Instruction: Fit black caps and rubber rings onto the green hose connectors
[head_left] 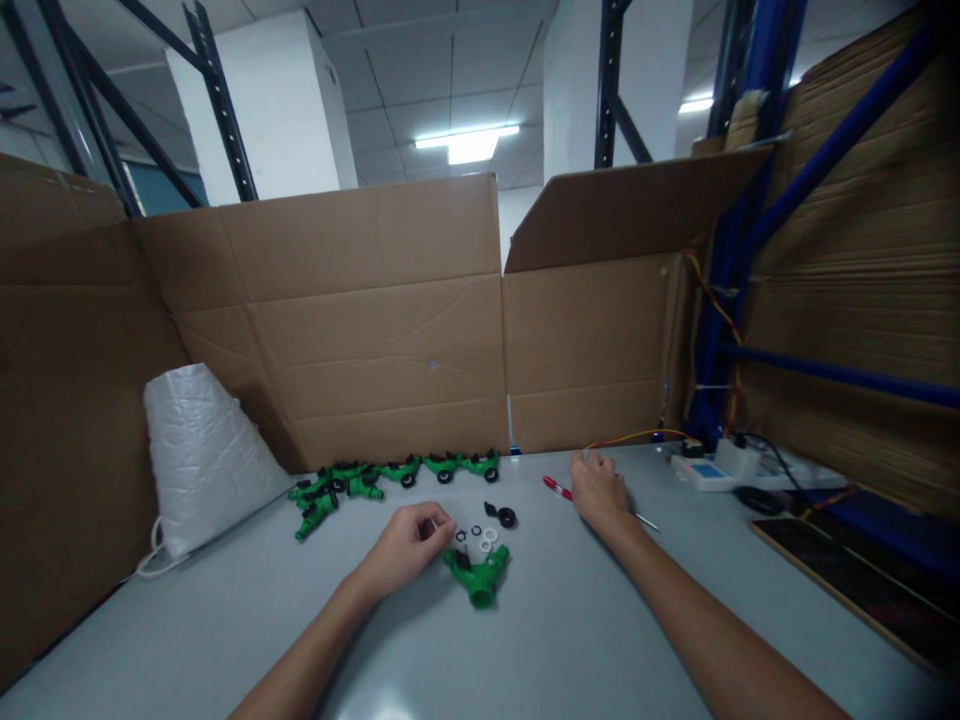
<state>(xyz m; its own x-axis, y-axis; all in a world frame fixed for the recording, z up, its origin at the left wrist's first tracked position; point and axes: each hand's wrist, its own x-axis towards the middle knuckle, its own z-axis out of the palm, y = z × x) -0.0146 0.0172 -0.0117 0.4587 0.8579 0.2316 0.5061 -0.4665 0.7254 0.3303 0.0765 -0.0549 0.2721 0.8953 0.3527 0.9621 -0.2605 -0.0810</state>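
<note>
My left hand (411, 542) is closed in a pinch just left of the small parts; whatever is between thumb and forefinger is too small to name. Right beside it lies a green branched plastic fitting (481, 580) with a black piece at its left arm. Behind the fitting are white rings (489, 535), small black rings (476, 530) and a black cap with a strap (507, 517). Toward the table's back edge, my right hand (600, 487) has its fingers curled down, their tips hidden. A red handle (557, 488) and a thin metal shaft (646, 522) stick out on either side of it.
Several green fittings with black caps (444, 468) line the back left of the grey table (420, 650). A white sack (206, 460) leans at left. Cardboard walls (375, 340) enclose the back. At right are a power strip (705, 473), cables and a blue rack post (712, 340).
</note>
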